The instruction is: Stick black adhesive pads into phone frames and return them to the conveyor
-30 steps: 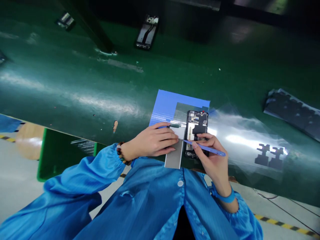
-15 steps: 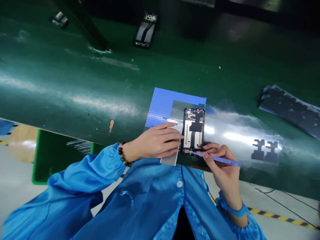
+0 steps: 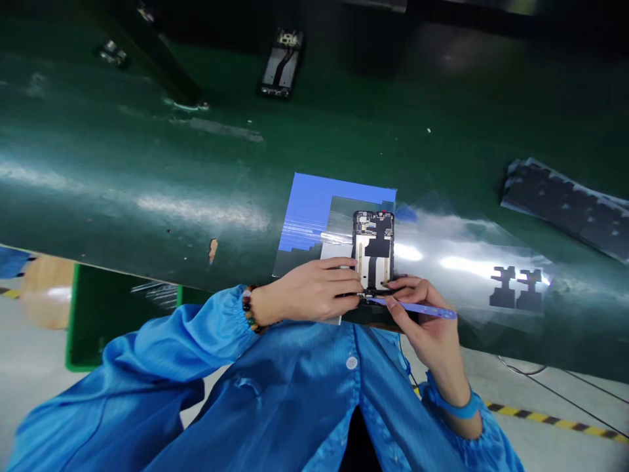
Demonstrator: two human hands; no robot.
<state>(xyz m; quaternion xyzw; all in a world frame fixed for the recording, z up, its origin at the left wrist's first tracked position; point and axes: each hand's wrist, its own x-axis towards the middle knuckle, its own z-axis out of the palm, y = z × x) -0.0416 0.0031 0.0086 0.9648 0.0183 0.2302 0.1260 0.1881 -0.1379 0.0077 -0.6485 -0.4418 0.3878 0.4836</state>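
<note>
An opened phone (image 3: 377, 246), its circuit board and black film showing, lies upright in front of me. My left hand (image 3: 319, 288) is open, its fingers stretched to the phone's lower left edge and touching it. Beneath that hand is a pale flat strip (image 3: 336, 250), mostly covered. My right hand (image 3: 427, 321) is closed in a pinch on slim purple-blue tweezers (image 3: 426, 309). Their tip is at the phone's bottom edge, close to my left fingertips. What the tip touches is too small to make out.
A blue sheet (image 3: 314, 203) lies under the phone's left side. To the right are clear film with black cut-outs (image 3: 504, 288) and a stack of dark sheets (image 3: 565, 206). Another opened phone (image 3: 282, 63) lies farther back near a dark post (image 3: 162, 59). A green bin (image 3: 118, 314) stands below left.
My left hand has slid right and slightly down, its fingers now over the phone's lower left edge. The tweezers' tip stays at the phone's bottom. The whole view has shifted slightly.
</note>
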